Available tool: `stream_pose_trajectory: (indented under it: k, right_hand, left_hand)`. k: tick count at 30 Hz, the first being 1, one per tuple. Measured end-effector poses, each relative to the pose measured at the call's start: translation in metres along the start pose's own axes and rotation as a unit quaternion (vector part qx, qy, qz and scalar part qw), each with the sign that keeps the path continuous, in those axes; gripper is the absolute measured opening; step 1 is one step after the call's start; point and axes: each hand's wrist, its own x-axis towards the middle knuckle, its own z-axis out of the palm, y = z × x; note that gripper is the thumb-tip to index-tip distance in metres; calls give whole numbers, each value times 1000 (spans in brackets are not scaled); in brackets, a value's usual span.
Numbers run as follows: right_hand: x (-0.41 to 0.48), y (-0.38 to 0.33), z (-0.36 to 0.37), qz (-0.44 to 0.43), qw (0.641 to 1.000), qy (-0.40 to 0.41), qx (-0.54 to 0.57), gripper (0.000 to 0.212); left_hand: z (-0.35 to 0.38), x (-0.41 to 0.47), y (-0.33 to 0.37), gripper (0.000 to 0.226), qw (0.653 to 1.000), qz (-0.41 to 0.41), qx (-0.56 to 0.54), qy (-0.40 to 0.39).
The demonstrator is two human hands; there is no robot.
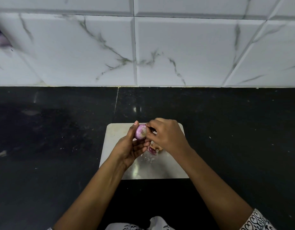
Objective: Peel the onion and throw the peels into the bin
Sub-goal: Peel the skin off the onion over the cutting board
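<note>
A small purple onion [140, 133] is held above a shiny steel cutting board [173, 168]. My left hand [131, 146] grips the onion from the left and below, with fingers curled round it. From the right, my right hand [166, 135] has its fingertips pinching at the onion's top end, where the skin is. Several loose peels [153, 149], purple and brown, lie on the board just under my hands. No bin is in view.
The board lies on a black stone counter [52, 138] that runs to a white marble-tiled wall [143, 47]. A purple object [0, 40] shows at the far left edge, blurred. Small white scraps lie on the board near the peels.
</note>
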Motion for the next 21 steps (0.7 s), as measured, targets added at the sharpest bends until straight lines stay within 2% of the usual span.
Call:
stream_pose_trajectory:
  k: [3, 11, 17, 19, 21]
  right_hand:
    - [-4, -3, 5, -15, 998, 41, -35, 27]
    - [-10, -6, 11, -35, 994, 91, -56, 17]
    - [-6, -4, 5, 7, 996, 59, 63, 23]
    - [-5, -6, 1, 22, 995, 31, 96, 17]
    - [-4, -5, -2, 76, 987, 2, 142, 11]
  left_hand:
    - [2, 1, 1, 46, 1000, 10, 5, 3]
    - [-1, 1, 1, 42, 999, 30, 35, -3]
    - [-6, 1, 2, 41, 996, 49, 64, -35]
    - [-7, 0, 2, 38, 993, 60, 90, -53]
    - [-9, 0, 2, 36, 985, 81, 131, -72]
